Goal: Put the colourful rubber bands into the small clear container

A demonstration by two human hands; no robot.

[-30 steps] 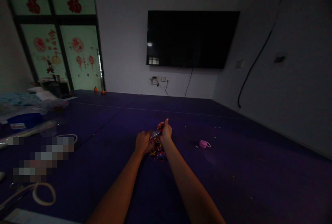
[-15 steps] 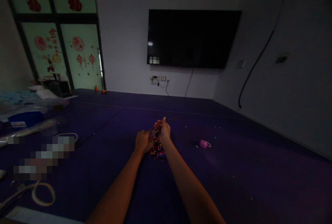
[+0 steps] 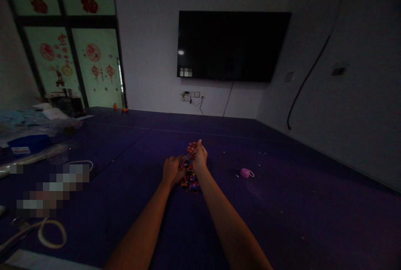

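A small heap of tiny multicoloured bands, which look like hair ties [image 3: 191, 183], lies on the purple floor between my hands. Just beyond it is a clear plastic container [image 3: 186, 160], mostly hidden by my fingers, with colourful bits in or behind it. My left hand [image 3: 171, 170] is curled against the container's left side, fingers and thumb around it. On the right, my right hand [image 3: 199, 158] stands on edge beside the heap, thumb up, fingers loosely bent and apart, palm facing left. Whether any bands lie in that palm is too dark to tell.
A pink cap with a loop [image 3: 245, 173] lies to the right, among small white scraps. At left are a blue box [image 3: 29, 144], plastic wrapping [image 3: 64, 124] and a pale cord [image 3: 52, 233]. A television [image 3: 233, 46] hangs on the far wall.
My right hand has shifted very slightly up and to the right. The left hand and the heap stay nearly where they were.
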